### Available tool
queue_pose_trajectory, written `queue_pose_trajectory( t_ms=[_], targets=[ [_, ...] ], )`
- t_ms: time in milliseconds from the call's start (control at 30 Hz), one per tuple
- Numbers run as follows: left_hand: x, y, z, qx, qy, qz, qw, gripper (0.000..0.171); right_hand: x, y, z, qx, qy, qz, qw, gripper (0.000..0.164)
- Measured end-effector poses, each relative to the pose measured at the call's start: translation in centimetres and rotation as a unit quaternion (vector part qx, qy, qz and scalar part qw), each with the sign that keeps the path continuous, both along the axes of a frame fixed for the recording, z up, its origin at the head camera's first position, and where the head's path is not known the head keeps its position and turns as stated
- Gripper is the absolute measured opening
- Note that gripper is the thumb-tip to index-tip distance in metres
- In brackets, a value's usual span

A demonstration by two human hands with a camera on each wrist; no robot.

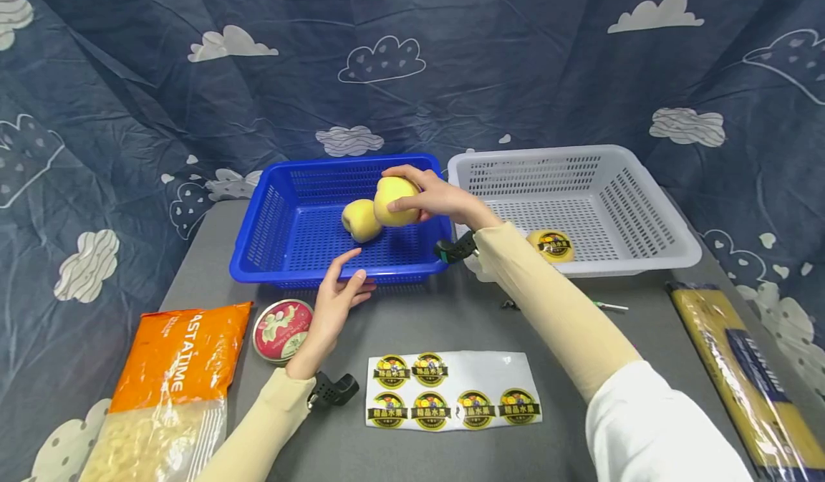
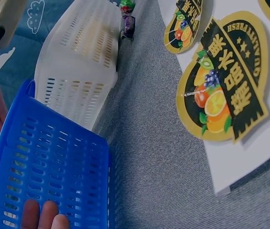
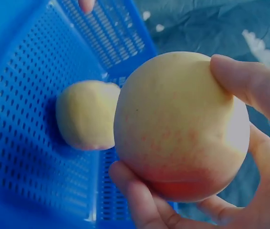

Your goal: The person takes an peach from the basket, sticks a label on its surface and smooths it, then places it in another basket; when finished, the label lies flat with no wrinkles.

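Note:
My right hand (image 1: 428,192) grips a yellow apple (image 1: 394,201) above the right part of the blue basket (image 1: 341,274). A red blush shows on its side in the right wrist view, with thumb and fingers spread around it. Another yellow apple (image 1: 362,220) lies in that basket, overlapped by the held one in the head view. My left hand (image 1: 338,296) is at the basket's front rim, its fingers loosely bent and holding nothing. In the left wrist view, its fingertips (image 2: 47,217) show against the basket's blue wall.
A white basket (image 1: 644,260) on the right holds a fruit (image 1: 551,246) bearing a round label. In front lies a sticker sheet (image 1: 496,369) with several black-and-gold stickers. A round red tin (image 1: 282,330) and an orange pasta bag (image 1: 180,353) sit left; a spaghetti pack (image 1: 741,374) lies right.

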State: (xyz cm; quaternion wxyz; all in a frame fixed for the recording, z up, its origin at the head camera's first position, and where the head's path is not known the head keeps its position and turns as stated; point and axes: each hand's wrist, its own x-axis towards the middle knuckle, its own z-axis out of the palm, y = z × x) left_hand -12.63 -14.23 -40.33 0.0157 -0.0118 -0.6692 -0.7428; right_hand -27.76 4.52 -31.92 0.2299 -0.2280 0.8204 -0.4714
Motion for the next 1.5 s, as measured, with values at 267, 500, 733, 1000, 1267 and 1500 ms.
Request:
queue_pose_trajectory(
  t_ms=[267,500,733,1000,1267,1500],
  targets=[
    [0.3,0.2,0.4,-0.001,-0.005,0.002,1.0000,0.042,3.4,3.6,1.4,-0.025,0.018,0.035,0.999,0.059],
    [0.1,-0.1,-0.2,-0.001,-0.004,0.004,1.0000,0.042,7.5,6.8,0.6,-0.039,0.027,0.047,0.998,0.059],
    [-0.5,-0.6,-1.8,-0.012,0.004,0.016,0.9998,0.043,10.8,8.8,-1.8,-0.059,0.043,0.056,0.996,0.059],
    [-0.4,-0.4,-1.6,-0.011,0.004,0.014,0.9998,0.042,13.9,8.7,-5.1,-0.005,0.100,0.051,0.994,0.059],
    [0.2,0.2,0.1,-0.008,0.001,0.005,1.0000,0.041,14.6,8.6,-8.6,0.031,0.132,0.021,0.990,0.061],
    [-0.3,-0.1,-1.1,-0.022,0.002,0.008,0.9997,0.043,14.1,9.0,-10.1,0.040,0.151,0.018,0.988,0.062]
  ],
)
